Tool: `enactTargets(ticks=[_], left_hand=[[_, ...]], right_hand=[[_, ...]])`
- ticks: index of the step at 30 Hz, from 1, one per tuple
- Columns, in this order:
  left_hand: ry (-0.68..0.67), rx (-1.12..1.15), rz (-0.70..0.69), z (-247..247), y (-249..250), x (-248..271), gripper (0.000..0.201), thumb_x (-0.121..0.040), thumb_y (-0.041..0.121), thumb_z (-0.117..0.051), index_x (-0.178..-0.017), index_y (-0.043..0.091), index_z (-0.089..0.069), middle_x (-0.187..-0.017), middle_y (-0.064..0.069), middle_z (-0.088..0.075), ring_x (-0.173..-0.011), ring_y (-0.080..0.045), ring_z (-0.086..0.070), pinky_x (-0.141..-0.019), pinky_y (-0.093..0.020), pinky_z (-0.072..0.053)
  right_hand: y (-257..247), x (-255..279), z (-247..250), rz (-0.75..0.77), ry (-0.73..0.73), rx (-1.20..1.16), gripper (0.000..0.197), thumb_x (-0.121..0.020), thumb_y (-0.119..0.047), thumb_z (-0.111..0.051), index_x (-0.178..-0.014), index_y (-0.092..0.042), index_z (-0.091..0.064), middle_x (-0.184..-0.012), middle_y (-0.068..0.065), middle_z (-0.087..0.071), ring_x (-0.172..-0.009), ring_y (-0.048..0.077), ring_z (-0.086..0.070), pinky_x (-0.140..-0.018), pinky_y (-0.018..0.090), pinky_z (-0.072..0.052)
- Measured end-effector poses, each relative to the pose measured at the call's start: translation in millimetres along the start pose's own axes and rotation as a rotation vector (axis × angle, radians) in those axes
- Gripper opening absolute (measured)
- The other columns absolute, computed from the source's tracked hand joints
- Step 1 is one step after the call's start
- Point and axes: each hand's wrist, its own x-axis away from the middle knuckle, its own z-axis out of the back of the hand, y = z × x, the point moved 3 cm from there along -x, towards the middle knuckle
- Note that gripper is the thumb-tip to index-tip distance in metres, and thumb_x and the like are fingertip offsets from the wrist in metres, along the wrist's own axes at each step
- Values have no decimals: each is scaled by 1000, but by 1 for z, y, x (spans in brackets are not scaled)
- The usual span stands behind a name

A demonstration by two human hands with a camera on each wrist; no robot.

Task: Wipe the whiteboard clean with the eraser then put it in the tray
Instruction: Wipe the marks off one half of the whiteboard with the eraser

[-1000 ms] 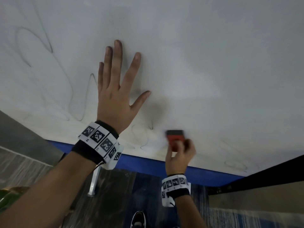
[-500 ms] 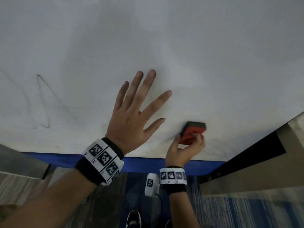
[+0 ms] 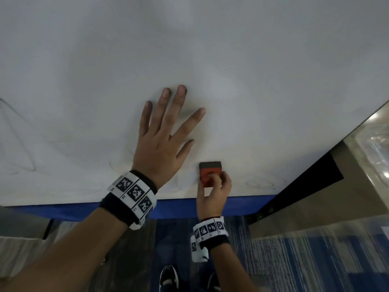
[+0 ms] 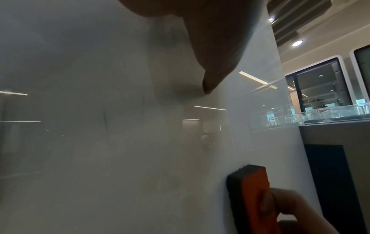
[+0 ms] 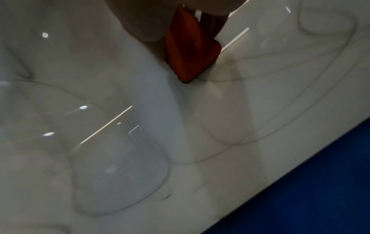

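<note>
Wiping step – right hand (image 3: 212, 194) grips eraser (image 3: 210, 173) near whiteboard (image 3: 252, 70) bottom edge; left hand (image 3: 162, 144) flat, fingers spread; next – erase faint loops (image 3: 260, 183) rightward

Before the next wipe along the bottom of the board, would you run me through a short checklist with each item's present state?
1. Right hand grips the eraser: ok.
2. Eraser's dark pad flat on the whiteboard: ok.
3. Left hand braced flat, apart from the eraser: ok.
4. Board wiped clean: not ok; faint loops remain near the blue lower edge.
5. Tray located: cannot tell.
</note>
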Motion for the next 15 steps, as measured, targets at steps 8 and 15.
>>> enactTargets(ticks=[8, 15], left_hand=[[-59, -40, -34, 8, -7, 2, 80, -94, 31, -74, -159, 31, -29, -168, -12, -11, -157, -33, -13, -129, -47, -5], [-17, -31, -5, 1, -3, 2, 69, -100, 35, -68, -158, 30, -32, -167, -14, -14, -160, -22, 7, -130, -47, -3]], right_hand=[[60, -33, 45, -276, 324, -158, 50, -88, -14, -75, -120, -41, -48, -128, 8, -48, -111, 34, -55, -94, 58, -52], [35, -25, 25, -171, 179, -177, 48, -85, -3, -76, -118, -20, -47, -120, 6, -44, -101, 9, -53, -94, 25, -48]])
